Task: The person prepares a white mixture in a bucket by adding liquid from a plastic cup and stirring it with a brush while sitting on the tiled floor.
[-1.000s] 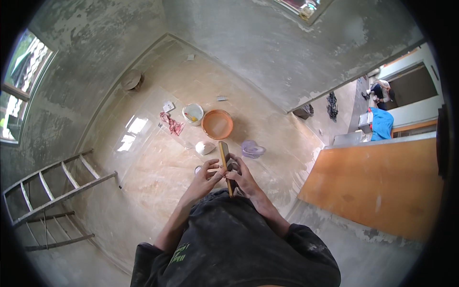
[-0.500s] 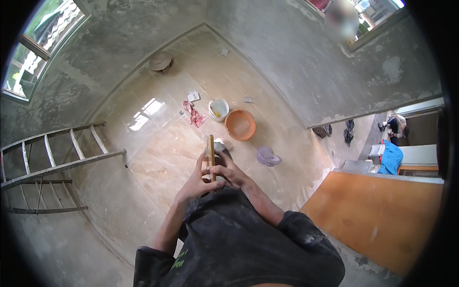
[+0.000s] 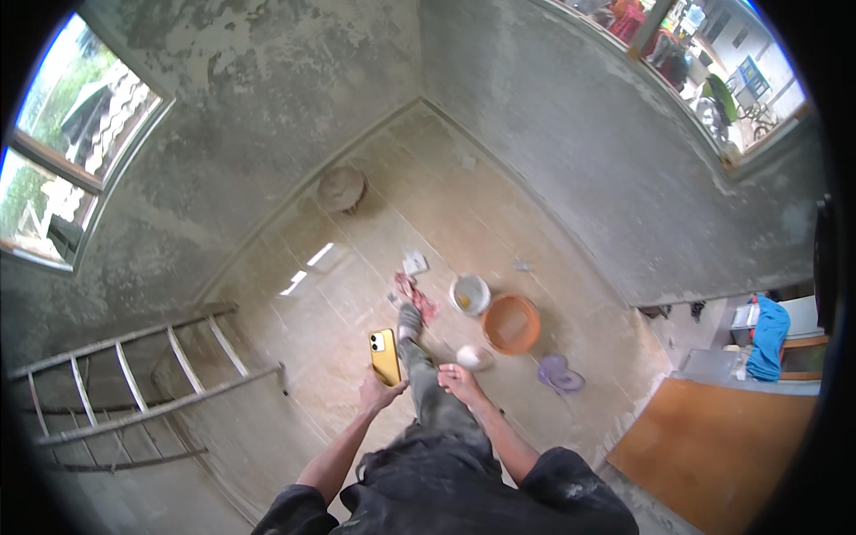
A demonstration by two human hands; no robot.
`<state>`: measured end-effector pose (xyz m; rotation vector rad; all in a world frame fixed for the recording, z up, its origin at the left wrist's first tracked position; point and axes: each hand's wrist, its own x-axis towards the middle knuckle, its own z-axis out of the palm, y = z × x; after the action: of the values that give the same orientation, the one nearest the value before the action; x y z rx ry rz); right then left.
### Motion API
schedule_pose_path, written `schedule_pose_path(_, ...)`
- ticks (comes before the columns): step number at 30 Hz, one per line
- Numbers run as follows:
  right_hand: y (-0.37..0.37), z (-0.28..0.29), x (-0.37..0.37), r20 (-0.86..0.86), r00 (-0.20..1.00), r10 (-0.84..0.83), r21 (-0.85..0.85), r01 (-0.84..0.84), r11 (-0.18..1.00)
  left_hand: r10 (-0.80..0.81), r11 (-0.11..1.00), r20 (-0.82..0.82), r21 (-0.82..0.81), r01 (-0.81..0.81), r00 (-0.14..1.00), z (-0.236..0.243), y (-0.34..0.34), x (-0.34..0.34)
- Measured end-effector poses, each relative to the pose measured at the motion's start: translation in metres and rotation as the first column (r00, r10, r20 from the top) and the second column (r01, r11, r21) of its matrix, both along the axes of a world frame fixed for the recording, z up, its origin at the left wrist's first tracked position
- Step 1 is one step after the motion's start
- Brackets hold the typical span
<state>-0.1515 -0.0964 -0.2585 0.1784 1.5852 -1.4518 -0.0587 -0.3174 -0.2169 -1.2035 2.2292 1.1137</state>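
Note:
My left hand (image 3: 378, 393) is closed round the lower end of a yellow phone (image 3: 384, 358), its camera side facing up. Apart from it, over on the right of my forward leg, is my right hand (image 3: 461, 383). Its fingers are loosely bent and apart, with nothing visible in them. Beyond my right hand a whitish bundle (image 3: 473, 358) lies on the floor, close to an orange tub (image 3: 511, 325). My foot, in a grey covering, reaches towards a pinkish-red cloth (image 3: 415, 296) on the tiles.
A white bucket (image 3: 470, 295) stands beside the orange tub. Nearby are a purple basket-like item (image 3: 559, 374) and a small white box (image 3: 415, 263). A ladder (image 3: 134, 382) leans at left; a round brown stool-like object (image 3: 341, 189) sits by the far wall. An orange-brown board (image 3: 713, 450) is at right.
My right hand has let go of the phone and moved right. The phone, now in my left hand alone, has tipped so its back shows. One leg has come forward.

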Motion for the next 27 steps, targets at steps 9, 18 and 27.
schedule_pose_path(9, -0.161, -0.108, -0.053, 0.106, 0.97, -0.218, 0.093, 0.208, 0.974, -0.069, 0.979, 0.1, -0.185, 0.087, 0.993, -0.15, -0.207, -0.152)
schedule_pose_path(18, -0.306, -0.32, -0.164, 0.021, 0.972, -0.236, 0.001, 0.236, 0.972, -0.12, 0.936, 0.111, -0.319, 0.15, 0.987, -0.336, -0.379, -0.322)
schedule_pose_path(27, -0.565, -0.472, -0.411, -0.376, 0.887, -0.268, 0.092, 0.324, 0.942, -0.193, 0.866, 0.134, -0.442, 0.233, 0.972, -0.446, -0.484, -0.46)
